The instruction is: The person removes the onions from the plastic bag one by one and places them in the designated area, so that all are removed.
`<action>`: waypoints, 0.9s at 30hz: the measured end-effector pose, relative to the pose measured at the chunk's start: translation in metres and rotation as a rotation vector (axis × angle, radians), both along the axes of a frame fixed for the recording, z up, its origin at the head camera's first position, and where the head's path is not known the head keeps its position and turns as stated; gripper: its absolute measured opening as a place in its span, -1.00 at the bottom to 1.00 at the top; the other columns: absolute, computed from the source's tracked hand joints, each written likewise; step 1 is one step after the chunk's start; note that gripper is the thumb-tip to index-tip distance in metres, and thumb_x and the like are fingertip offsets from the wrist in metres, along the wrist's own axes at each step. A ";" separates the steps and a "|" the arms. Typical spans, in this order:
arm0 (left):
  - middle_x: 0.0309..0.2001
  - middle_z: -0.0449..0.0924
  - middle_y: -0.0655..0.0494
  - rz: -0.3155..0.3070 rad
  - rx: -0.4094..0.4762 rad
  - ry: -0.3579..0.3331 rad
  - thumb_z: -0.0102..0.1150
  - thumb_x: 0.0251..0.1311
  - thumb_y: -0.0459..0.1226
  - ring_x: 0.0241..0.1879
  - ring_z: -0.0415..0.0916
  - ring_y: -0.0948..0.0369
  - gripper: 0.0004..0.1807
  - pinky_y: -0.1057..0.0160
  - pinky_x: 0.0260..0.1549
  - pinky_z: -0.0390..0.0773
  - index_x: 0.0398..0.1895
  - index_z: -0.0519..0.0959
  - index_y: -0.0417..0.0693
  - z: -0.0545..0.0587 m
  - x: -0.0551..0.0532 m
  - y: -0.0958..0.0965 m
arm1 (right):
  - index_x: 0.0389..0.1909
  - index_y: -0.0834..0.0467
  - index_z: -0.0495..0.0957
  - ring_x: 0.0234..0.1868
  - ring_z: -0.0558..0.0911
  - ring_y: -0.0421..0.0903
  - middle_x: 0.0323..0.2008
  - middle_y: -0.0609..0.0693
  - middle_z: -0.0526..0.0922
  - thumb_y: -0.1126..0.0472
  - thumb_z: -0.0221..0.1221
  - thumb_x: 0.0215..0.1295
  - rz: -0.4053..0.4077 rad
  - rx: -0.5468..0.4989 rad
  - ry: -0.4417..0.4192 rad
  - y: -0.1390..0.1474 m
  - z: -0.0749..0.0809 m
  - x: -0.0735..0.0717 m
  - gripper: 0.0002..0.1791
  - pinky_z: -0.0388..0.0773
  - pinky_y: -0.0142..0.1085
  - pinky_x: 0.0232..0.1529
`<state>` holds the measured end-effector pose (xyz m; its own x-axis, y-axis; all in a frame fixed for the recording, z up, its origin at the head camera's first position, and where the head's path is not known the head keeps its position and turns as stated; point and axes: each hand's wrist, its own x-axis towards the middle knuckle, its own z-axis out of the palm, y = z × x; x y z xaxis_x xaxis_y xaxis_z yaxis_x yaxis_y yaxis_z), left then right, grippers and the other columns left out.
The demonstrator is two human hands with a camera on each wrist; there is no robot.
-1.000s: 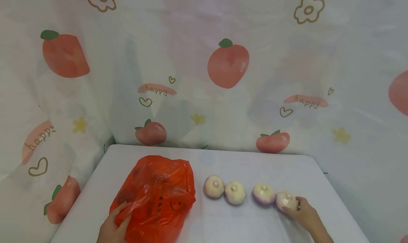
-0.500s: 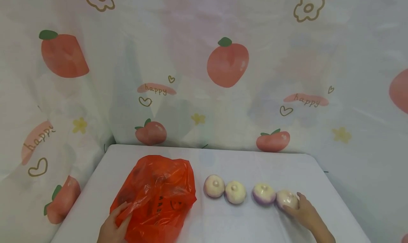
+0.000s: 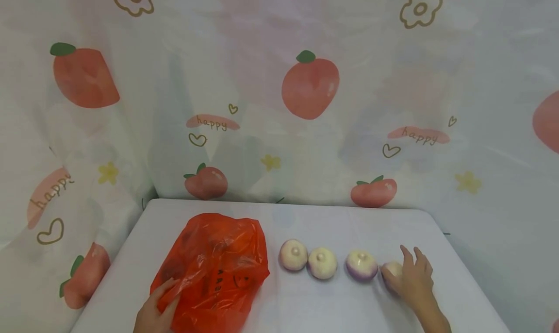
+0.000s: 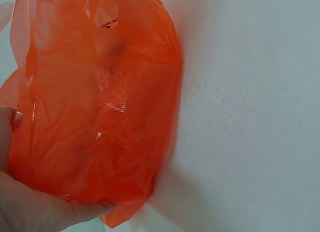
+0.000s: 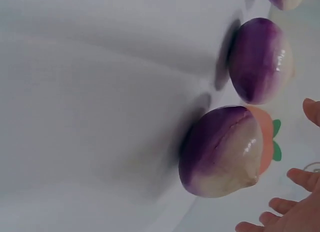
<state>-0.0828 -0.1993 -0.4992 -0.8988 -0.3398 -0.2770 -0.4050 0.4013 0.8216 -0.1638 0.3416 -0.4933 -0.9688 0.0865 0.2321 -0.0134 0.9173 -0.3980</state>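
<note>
Past the right hand, a strip of bench runs to its right edge; a wider stretch lies between the hands, in front of the bulbs. The four are round and glossy, purple below and creamy above, lined up from the red bag to the right hand. The right hand, fingers spread and gripping nothing, hovers just beside the outermost bulb. The left hand holds the bag's near-left edge between thumb and fingers.
</note>
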 end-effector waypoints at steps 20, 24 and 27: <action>0.14 0.38 -0.37 0.024 -0.075 0.046 0.16 0.25 -0.15 -0.17 0.48 -0.10 -0.46 -0.07 -0.22 0.58 0.19 0.37 -0.30 -0.002 -0.001 0.001 | 0.19 0.33 0.33 0.15 0.23 0.37 0.19 0.38 0.26 0.25 0.40 -0.05 0.412 -0.099 0.369 -0.105 0.019 -0.012 -0.26 0.31 0.28 -0.03; 0.15 0.39 -0.35 0.029 -0.089 0.052 0.17 0.25 -0.16 -0.14 0.47 -0.11 -0.48 -0.08 -0.20 0.57 0.18 0.39 -0.30 -0.002 -0.001 0.000 | 0.21 0.32 0.33 0.16 0.27 0.30 0.18 0.34 0.31 0.25 0.40 -0.03 0.499 -0.131 0.384 -0.122 0.024 -0.011 -0.26 0.35 0.23 -0.01; 0.15 0.39 -0.35 0.031 -0.087 0.053 0.17 0.25 -0.16 -0.13 0.46 -0.11 -0.48 -0.09 -0.18 0.56 0.18 0.38 -0.30 -0.002 -0.001 0.000 | 0.24 0.29 0.32 0.20 0.27 0.22 0.19 0.28 0.32 0.25 0.38 0.00 0.555 -0.155 0.366 -0.131 0.029 -0.010 -0.26 0.34 0.18 0.05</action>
<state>-0.0838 -0.1989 -0.5012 -0.9000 -0.3883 -0.1980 -0.3755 0.4599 0.8047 -0.1735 0.2101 -0.4641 -0.7409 -0.3417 0.5782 -0.6240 0.6686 -0.4045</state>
